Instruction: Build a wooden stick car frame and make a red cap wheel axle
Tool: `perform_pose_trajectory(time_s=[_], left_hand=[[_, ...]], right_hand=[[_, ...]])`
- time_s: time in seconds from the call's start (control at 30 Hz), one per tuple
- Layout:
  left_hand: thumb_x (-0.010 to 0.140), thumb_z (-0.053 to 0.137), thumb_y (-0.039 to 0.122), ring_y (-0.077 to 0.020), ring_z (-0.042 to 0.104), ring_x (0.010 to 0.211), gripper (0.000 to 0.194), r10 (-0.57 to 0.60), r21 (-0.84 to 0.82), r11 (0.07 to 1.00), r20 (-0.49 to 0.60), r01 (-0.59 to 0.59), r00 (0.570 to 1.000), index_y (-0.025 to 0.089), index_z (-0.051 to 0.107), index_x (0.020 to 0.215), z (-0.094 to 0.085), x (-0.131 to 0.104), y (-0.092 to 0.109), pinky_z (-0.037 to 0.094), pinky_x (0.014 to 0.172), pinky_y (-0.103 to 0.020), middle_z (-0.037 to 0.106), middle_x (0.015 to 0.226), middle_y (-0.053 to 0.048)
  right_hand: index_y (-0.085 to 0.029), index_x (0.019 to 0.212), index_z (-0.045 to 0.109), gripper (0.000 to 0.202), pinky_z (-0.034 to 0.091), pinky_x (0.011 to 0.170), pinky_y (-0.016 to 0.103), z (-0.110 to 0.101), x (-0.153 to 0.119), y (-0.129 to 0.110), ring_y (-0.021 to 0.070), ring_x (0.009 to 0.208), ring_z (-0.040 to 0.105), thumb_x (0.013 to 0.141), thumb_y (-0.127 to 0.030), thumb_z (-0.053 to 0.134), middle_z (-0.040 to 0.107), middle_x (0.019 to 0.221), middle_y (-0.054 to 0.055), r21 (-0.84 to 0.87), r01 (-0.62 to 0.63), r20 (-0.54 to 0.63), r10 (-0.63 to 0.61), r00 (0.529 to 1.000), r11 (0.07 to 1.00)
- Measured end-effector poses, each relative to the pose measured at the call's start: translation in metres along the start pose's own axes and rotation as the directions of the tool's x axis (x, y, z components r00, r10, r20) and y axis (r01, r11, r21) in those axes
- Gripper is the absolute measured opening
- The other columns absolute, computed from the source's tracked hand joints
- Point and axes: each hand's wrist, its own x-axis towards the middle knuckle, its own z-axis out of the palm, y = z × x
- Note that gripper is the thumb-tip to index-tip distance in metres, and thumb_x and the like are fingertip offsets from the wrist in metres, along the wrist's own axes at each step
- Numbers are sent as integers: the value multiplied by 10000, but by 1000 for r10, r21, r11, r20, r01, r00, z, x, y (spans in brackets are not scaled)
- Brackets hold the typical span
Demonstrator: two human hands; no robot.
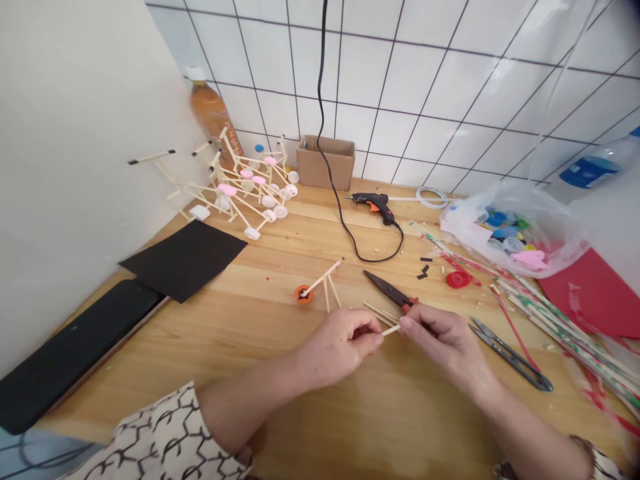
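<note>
A short thin wooden stick spans the gap between my two hands, pinched at both ends. My left hand is closed on its left end, and my right hand grips the right end. Just beyond my fingers lie a few more short sticks. A small stick frame with an orange bottle cap as a wheel stands past my left hand. Long-nose pliers lie behind my right hand, which hides part of their red handles.
Finished-looking stick tricycles crowd the back left, near a tea bottle. A glue gun with its cord lies near a cardboard box. Thread snips, wrapped sticks and a bag of caps occupy the right; black card the left.
</note>
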Motion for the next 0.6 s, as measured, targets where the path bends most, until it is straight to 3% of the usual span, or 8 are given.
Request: perform_pose_trajectory(time_s=[0.1, 0.23, 0.33, 0.43, 0.6], left_hand=[[776, 559, 256, -94, 444, 564, 154, -66, -120, 990, 45, 71, 997, 141, 579, 676, 1, 0, 0, 326, 533, -209, 501, 590, 28], [769, 585, 310, -84, 428, 528, 198, -119, -250, 958, 100, 141, 988, 128, 624, 701, 1, 1, 0, 325, 540, -215, 482, 551, 37], [766, 584, 284, -83, 435, 534, 184, -139, -310, 936, 116, 168, 984, 121, 624, 689, 1, 2, 1, 356, 567, -227, 503, 572, 27], [765, 583, 277, -85, 437, 543, 179, -151, -323, 929, 119, 182, 981, 118, 626, 693, 2, 2, 1, 363, 569, -233, 513, 593, 20], [782, 565, 277, -82, 428, 535, 166, -172, -293, 934, 130, 204, 977, 127, 592, 715, 3, 2, 0, 338, 541, -217, 506, 587, 29]], right_hand=[[-180, 582, 548, 434, 254, 441, 225, 1, -2, 0, 92, 493, 315, 831, -535, 511, 361, 504, -38, 63, -37, -11, 38, 999, 997], [-174, 556, 553, 466, 269, 455, 234, 3, -1, 11, 91, 481, 332, 845, -537, 503, 380, 490, -32, 267, -107, -38, 121, 992, 958], [-175, 659, 583, 375, 302, 484, 230, 5, 1, 16, 95, 513, 377, 841, -499, 538, 446, 556, -26, 405, -115, -54, 149, 987, 907], [-184, 810, 598, 284, 340, 522, 230, 6, 2, 12, 106, 566, 427, 812, -467, 595, 501, 642, -19, 406, -118, -13, 135, 991, 906], [-179, 674, 551, 302, 344, 518, 222, 9, 2, 6, 101, 558, 433, 799, -448, 605, 502, 612, -26, 295, -93, 5, 96, 995, 951]])
